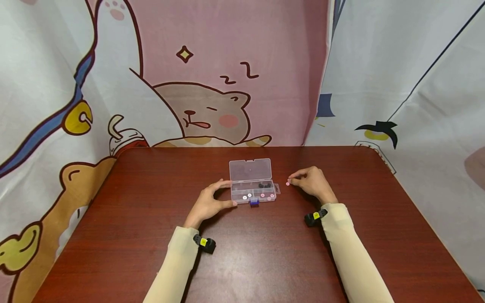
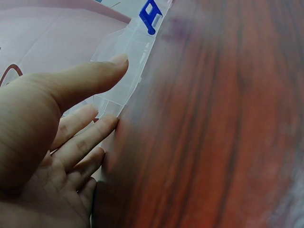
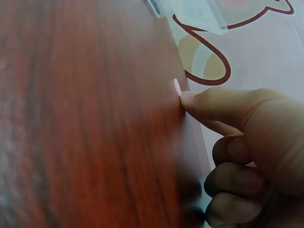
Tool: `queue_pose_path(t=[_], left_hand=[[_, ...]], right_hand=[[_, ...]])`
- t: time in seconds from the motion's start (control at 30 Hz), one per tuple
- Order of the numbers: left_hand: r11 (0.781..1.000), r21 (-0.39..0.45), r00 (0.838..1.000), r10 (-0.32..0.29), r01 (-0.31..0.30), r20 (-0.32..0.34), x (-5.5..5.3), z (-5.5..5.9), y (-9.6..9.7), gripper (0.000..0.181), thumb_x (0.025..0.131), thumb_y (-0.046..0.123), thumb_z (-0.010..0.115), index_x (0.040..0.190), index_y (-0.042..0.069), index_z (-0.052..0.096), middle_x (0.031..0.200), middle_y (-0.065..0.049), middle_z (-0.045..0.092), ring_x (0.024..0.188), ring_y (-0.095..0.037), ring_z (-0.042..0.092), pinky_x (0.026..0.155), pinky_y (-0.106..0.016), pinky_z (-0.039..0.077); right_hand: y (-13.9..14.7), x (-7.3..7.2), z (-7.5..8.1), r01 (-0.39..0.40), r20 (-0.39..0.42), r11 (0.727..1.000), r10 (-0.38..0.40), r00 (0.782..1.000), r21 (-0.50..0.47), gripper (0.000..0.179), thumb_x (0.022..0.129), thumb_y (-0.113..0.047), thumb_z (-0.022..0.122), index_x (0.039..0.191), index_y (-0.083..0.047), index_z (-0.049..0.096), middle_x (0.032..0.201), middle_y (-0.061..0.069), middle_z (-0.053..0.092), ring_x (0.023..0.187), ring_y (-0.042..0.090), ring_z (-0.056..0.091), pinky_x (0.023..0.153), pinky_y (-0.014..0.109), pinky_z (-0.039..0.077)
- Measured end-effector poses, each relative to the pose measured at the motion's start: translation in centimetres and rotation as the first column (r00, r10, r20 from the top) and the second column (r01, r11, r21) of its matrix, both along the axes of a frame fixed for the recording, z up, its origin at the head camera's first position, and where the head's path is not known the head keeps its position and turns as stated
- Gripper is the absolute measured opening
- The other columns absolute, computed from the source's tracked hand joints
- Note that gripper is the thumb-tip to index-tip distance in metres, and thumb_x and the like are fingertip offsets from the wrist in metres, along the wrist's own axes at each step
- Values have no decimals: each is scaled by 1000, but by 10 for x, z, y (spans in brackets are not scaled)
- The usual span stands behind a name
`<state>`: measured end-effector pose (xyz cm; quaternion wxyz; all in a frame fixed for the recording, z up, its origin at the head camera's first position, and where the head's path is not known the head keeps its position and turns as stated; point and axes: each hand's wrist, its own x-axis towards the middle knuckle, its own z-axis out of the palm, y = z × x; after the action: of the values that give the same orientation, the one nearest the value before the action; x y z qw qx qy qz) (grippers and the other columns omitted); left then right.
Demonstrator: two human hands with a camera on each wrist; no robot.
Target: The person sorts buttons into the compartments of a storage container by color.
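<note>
A clear plastic compartment box (image 1: 239,186) lies on the table with its lid (image 1: 250,170) raised at the back. My left hand (image 1: 210,204) holds the box by its left end, the thumb at the front corner and the fingers at the side and rear. To the right of the box, my right hand (image 1: 312,183) pinches a small pink button (image 3: 177,87) between thumb and index finger, the other fingers curled in. White buttons (image 1: 247,196) sit in the front left compartment, pink buttons (image 1: 263,195) in the front right one. Several black pieces (image 1: 264,185) lie in the rear part.
A blue latch (image 1: 254,202) hangs at the front edge of the box, and a clear hanging tab (image 1: 277,189) juts from its right end. The brown wooden table (image 1: 257,256) reaches back to a printed curtain (image 1: 288,75).
</note>
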<state>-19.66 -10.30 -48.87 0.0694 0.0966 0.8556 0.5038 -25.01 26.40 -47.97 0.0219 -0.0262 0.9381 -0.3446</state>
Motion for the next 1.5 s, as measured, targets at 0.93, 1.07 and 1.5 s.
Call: queue_pose_path(t=[0.93, 1.07, 1.5], left_hand=[[1000, 1, 1000, 3, -3, -2, 0, -1, 1, 66, 76, 31, 92, 136, 25, 66, 160, -11, 46, 153, -29, 36, 123, -56, 30], [1000, -1, 1000, 7, -7, 0, 0, -1, 0, 66, 76, 30, 92, 136, 25, 66, 160, -11, 46, 153, -29, 36, 124, -55, 30], [1000, 0, 1000, 6, -6, -12, -1, -1, 1, 65, 76, 29, 92, 135, 25, 66, 159, -10, 48, 154, -29, 36, 124, -56, 30]], right_hand=[[2, 4, 12, 15, 16, 997, -14, 1000, -81, 10, 91, -24, 78, 94, -15, 81, 60, -2, 51, 56, 16, 44, 50, 25, 34], [3, 3, 14, 12, 6, 996, -11, 1000, -92, 10, 91, -24, 78, 95, -15, 81, 58, -2, 52, 54, 14, 42, 50, 26, 34], [3, 2, 17, -33, -24, 991, 30, 999, -128, 8, 90, -25, 80, 94, -18, 81, 58, -3, 54, 55, 12, 41, 51, 26, 34]])
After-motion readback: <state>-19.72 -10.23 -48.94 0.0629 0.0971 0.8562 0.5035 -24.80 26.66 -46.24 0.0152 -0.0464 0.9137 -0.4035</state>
